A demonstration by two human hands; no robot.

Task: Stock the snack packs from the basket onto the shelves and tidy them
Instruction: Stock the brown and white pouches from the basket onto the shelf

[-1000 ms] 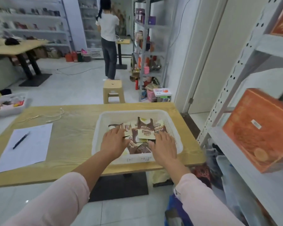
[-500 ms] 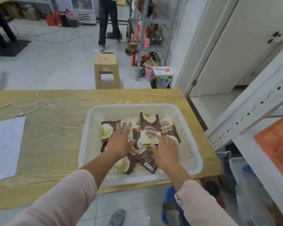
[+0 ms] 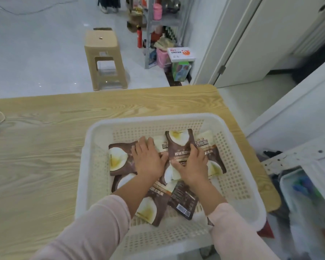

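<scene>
The left hand [image 3: 148, 160] and right hand [image 3: 192, 166] cover the middle snack packs [image 3: 180, 147], hiding the print there. A bystander's shoes [image 3: 109, 8] are cut off at the top edge. The shelf clutter [image 3: 306, 199] at lower right is blurred beyond naming.

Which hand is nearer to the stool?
Left. The left hand lies in the basket, more directly below the stool; the right hand is farther to the right.

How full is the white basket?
Partly full: brown snack packs lie flat, overlapping, across the middle of the basket, with bare floor showing along its sides.
</scene>
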